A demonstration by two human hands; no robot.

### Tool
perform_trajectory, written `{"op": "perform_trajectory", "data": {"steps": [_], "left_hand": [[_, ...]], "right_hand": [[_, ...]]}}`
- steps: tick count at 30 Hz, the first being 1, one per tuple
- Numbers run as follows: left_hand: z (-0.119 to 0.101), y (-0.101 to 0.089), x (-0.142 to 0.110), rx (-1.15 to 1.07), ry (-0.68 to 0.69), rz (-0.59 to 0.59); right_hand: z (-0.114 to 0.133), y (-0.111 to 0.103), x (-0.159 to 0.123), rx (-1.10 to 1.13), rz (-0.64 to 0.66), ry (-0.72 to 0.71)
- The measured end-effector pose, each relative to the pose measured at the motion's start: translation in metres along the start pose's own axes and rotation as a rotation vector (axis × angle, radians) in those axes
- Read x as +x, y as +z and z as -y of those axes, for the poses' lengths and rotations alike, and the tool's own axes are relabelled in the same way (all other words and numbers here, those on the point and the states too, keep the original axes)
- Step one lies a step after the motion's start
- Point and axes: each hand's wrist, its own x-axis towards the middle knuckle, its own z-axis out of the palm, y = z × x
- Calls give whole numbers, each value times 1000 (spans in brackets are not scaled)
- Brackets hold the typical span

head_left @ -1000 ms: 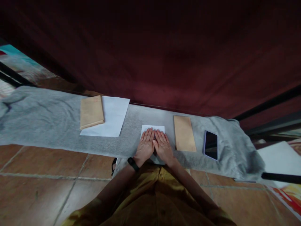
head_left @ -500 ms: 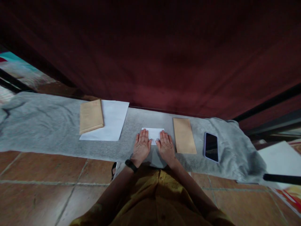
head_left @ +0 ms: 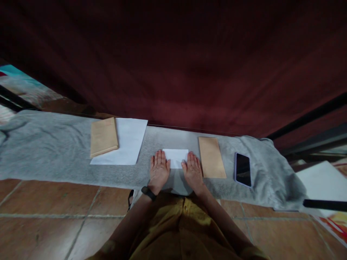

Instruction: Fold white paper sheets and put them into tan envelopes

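A small white piece of paper (head_left: 175, 157), apparently folded, lies flat on the grey cloth (head_left: 73, 166) in front of me. My left hand (head_left: 159, 170) rests palm down at its left edge, fingers stretched out. At the right edge my right hand (head_left: 193, 171) lies palm down too, its fingers extended and thumb apart. Just beyond the right hand is a brown paper envelope (head_left: 212, 157). Neither hand grips anything. What the palms cover is hidden.
On the left, a stack of brown envelopes (head_left: 103, 137) sits partly over larger white sheets (head_left: 132, 139). A phone (head_left: 243, 169) lies right of the single envelope. Dark red fabric (head_left: 173, 79) rises behind the cloth. A black bar (head_left: 325, 205) juts in at far right.
My hands have slid apart, the left one moving outward most, uncovering more of the small white paper. The envelopes, sheets and phone lie as before; the view has shifted slightly.
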Motion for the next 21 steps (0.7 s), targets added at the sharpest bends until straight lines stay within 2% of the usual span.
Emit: {"op": "perform_trajectory", "data": {"steps": [3, 9, 14, 21], "left_hand": [[-7, -3, 5, 4, 75, 17], [-26, 2, 15, 32, 287, 176], [-29, 6, 19, 40, 249, 191], [-18, 4, 19, 14, 168, 120]], "right_hand": [[3, 0, 7, 33, 54, -25], [16, 3, 28, 106, 213, -110], [14, 9, 33, 87, 246, -84], [5, 16, 27, 18, 113, -83]]}}
